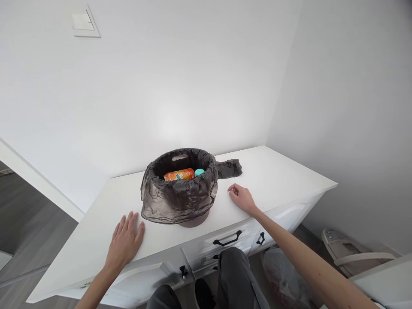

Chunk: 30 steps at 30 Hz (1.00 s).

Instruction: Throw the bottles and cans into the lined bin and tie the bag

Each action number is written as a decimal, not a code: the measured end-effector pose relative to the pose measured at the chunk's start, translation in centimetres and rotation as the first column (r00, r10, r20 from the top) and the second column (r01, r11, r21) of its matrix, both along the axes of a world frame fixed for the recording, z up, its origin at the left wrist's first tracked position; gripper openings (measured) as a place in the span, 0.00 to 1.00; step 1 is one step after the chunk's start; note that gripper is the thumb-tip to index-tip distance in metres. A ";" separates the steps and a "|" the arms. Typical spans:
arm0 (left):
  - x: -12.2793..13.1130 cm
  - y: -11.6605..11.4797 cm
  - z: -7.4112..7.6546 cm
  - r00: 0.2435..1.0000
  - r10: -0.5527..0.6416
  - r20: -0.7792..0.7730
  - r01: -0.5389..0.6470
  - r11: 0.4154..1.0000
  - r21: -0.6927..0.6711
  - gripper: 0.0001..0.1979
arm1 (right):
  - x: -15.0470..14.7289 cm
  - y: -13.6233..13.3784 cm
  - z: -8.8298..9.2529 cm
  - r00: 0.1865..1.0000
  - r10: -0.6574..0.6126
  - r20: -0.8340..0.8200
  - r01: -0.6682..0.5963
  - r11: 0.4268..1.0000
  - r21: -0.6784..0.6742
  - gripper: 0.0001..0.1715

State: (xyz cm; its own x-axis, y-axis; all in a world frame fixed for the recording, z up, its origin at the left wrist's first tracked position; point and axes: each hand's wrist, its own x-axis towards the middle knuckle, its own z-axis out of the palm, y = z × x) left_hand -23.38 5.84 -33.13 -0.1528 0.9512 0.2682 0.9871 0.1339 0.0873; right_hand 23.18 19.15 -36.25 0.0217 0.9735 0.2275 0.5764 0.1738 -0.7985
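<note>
Our left hand (125,238) flat on the surface (283,171), fingers spread, holding nothing, right hand (242,198) loosely curled and holding nothing, lined bin (180,195) mid-frame between them

Left hand (126,238) lies flat, fingers spread; right hand (242,198) rests loosely curled.

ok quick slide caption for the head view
Both hands, left and right, rest on a white counter either side of a bag-lined bin holding an orange carton.
</note>
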 end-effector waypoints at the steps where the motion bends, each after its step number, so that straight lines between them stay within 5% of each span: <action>1: 0.1 0.0 0.1 1.000 0.001 -0.003 -0.001 1.000 -0.003 0.38 | 0.0 0.0 0.1 1.000 -0.002 -0.003 0.002 1.000 -0.003 0.10; 21: 0.7 -0.4 0.0 0.999 -0.014 -0.031 0.018 0.991 0.132 0.36 | -1.2 -2.0 3.3 0.996 0.015 -0.090 -0.018 0.999 -0.032 0.13; 30: -1.0 -0.3 -2.2 0.997 -0.057 -0.061 0.066 0.986 0.153 0.34 | -0.7 -1.0 1.1 0.994 0.049 -0.095 -0.053 0.998 -0.043 0.14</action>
State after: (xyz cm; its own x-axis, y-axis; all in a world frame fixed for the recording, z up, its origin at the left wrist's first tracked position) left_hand -24.38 5.56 -35.30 -0.0758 0.9047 0.4192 0.9970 0.0621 0.0463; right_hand 22.46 18.16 -35.13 -0.0089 0.9833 0.1820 0.4897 0.1630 -0.8565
